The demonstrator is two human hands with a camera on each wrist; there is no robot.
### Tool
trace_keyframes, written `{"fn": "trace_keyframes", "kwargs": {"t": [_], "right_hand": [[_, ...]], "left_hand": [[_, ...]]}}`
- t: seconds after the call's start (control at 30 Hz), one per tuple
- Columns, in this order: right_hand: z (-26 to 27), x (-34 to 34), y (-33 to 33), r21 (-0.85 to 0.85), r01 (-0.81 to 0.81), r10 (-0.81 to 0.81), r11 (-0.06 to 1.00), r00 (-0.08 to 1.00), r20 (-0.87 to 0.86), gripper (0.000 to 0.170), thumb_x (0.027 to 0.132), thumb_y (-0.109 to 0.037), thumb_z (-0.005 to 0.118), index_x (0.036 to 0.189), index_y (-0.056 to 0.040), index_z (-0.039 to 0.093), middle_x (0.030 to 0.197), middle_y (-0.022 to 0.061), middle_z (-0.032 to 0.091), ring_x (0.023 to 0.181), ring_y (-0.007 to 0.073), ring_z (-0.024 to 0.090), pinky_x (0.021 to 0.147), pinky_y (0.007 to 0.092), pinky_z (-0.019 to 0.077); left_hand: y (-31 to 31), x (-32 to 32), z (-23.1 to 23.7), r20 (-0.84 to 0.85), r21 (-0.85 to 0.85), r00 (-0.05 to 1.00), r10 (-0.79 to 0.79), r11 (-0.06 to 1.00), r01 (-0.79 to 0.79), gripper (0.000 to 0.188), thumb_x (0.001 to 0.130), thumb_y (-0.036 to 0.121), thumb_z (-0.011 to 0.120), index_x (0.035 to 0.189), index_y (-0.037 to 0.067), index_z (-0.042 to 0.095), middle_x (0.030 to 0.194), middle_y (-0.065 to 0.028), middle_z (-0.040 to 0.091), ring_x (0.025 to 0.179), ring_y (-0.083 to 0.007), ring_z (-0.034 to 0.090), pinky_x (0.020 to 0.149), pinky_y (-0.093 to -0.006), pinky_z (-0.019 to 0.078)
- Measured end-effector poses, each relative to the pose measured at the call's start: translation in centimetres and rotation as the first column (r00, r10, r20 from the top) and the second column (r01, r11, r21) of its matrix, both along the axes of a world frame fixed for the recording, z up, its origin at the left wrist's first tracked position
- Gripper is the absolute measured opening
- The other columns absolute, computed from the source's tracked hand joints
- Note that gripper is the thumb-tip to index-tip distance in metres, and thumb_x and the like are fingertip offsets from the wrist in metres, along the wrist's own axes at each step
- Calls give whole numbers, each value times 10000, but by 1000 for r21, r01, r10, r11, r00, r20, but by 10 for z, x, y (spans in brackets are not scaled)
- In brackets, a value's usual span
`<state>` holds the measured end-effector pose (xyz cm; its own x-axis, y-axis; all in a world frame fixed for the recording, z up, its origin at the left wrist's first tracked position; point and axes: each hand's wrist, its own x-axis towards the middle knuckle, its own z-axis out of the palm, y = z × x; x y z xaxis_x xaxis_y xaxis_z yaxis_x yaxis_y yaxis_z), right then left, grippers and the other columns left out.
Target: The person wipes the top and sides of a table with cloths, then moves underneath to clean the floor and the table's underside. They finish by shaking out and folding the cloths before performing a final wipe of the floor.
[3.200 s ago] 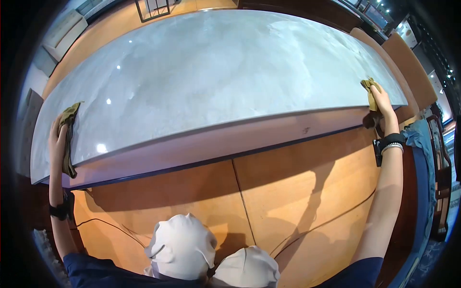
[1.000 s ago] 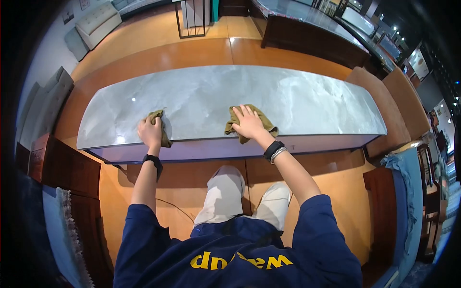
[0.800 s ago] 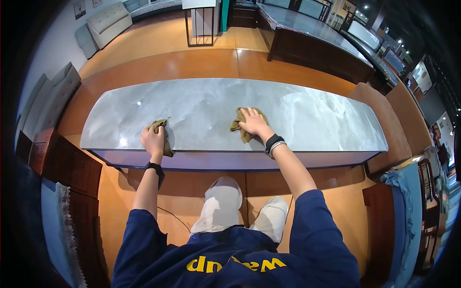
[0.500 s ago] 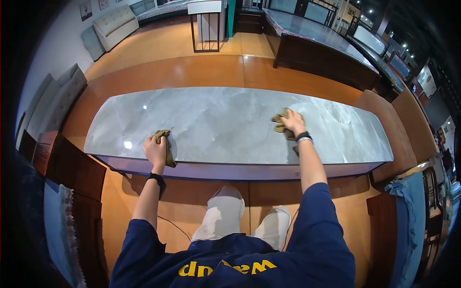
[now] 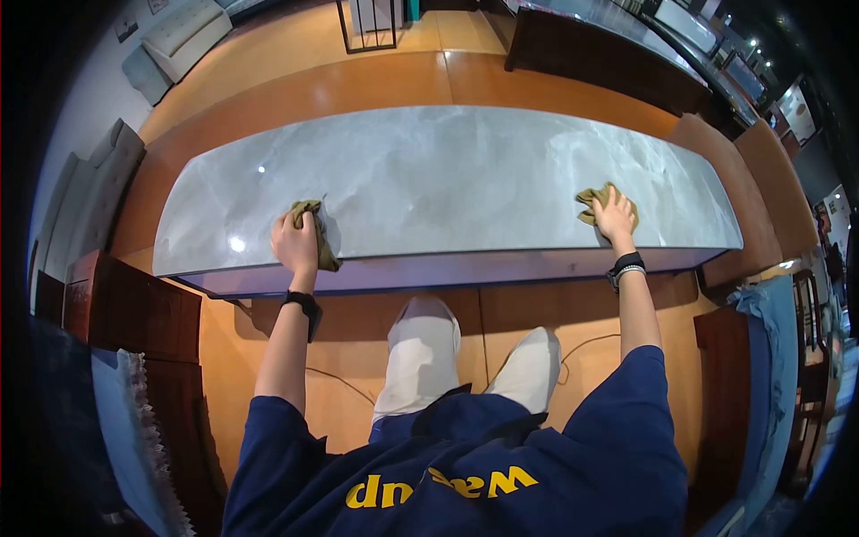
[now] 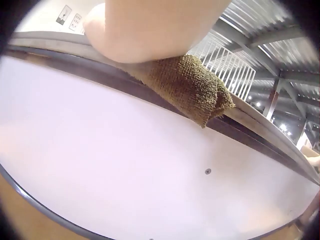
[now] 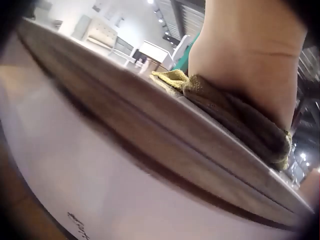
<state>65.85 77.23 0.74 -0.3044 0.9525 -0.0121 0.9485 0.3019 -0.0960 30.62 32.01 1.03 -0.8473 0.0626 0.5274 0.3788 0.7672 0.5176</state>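
A long grey marble-patterned tabletop (image 5: 429,179) spans the head view. At its front left the left hand (image 5: 295,243) grips a bunched olive cloth (image 5: 324,251), whose lower end hangs over the front edge. Farther right, the right hand (image 5: 616,219) lies on another olive cloth (image 5: 591,195), pressing it to the top with fingers extended. In the left wrist view the cloth (image 6: 190,87) shows below the hand (image 6: 155,30). The right wrist view has the second cloth (image 7: 240,117) beneath the right hand (image 7: 245,55); its fingers are hidden there.
A brown upholstered chair (image 5: 774,188) stands by the table's right end. Dark wooden furniture (image 5: 134,309) is at the left, with a grey tufted seat (image 5: 98,197) behind it. A thin cable (image 5: 344,383) runs over the floor near the person's legs (image 5: 420,358).
The right hand and its cloth have moved from mid-table toward the right. The left hand stays near the front left, still gripping its cloth. The head view has shifted.
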Motion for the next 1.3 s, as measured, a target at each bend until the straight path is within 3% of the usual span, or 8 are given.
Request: {"fn": "trace_keyframes", "kwargs": {"t": [0.2,0.37,0.53,0.6,0.8,1.03,1.1,1.3], "right_hand": [[-8,-39,-101,184,-383,389,905,921,2,672,836,-503,410,1374,-132,249,1401,208,228,1298,363,217,1025,523,196],[-12,-78,-170,328,-532,598,781,789,-145,625,804,-444,488,1334,-148,339,1347,176,326,1269,335,263,1032,502,190],[-12,-88,-187,336,-480,566,810,790,-236,612,768,-444,526,1300,-169,397,1353,132,335,1271,290,268,1041,480,190],[-10,-89,-185,305,-458,533,835,810,-244,624,761,-456,533,1301,-172,399,1355,126,336,1275,284,264,1048,470,183],[-9,-91,-185,273,-393,465,878,836,-292,616,766,-469,531,1290,-169,409,1359,117,329,1281,276,252,1054,456,176],[-7,-73,-173,248,-239,318,939,880,-353,581,781,-420,535,1280,-148,415,1348,119,336,1276,291,252,1053,459,175],[-9,-63,-163,252,-205,288,946,889,-355,579,782,-421,530,1279,-148,414,1351,118,332,1279,291,248,1055,458,171],[-11,-23,-135,237,-107,187,965,919,-348,584,790,-426,517,1294,-159,389,1356,113,322,1285,290,236,1059,455,155]], "left_hand": [[-1,-4,-5,9,-14,1000,4,1000,-4,316,765,327,529,915,81,659,1027,-65,597,980,-254,527,858,-371,392],[-4,1,-5,-4,-118,1000,-16,993,15,373,783,358,498,989,80,639,1062,-98,581,1008,-285,510,875,-387,384],[10,19,-9,-62,-191,991,-120,976,106,329,764,292,528,946,32,611,1017,-146,570,949,-311,519,833,-419,389],[30,47,-11,-63,-187,956,-286,944,270,312,754,264,535,938,18,590,1009,-165,561,927,-324,520,818,-425,392],[121,154,-9,-135,-174,681,-720,693,699,319,731,236,560,981,38,581,1030,-147,553,952,-319,509,838,-417,384],[143,154,-7,-36,-109,645,-763,645,756,318,692,232,593,961,63,602,982,-132,563,947,-310,511,824,-400,399],[126,128,-5,57,-60,755,-653,753,655,304,698,223,593,953,60,615,1000,-138,567,954,-315,517,828,-408,407],[45,13,-14,-29,-134,938,-346,931,339,293,718,221,563,956,63,625,1047,-127,565,949,-310,537,807,-409,430]]}}
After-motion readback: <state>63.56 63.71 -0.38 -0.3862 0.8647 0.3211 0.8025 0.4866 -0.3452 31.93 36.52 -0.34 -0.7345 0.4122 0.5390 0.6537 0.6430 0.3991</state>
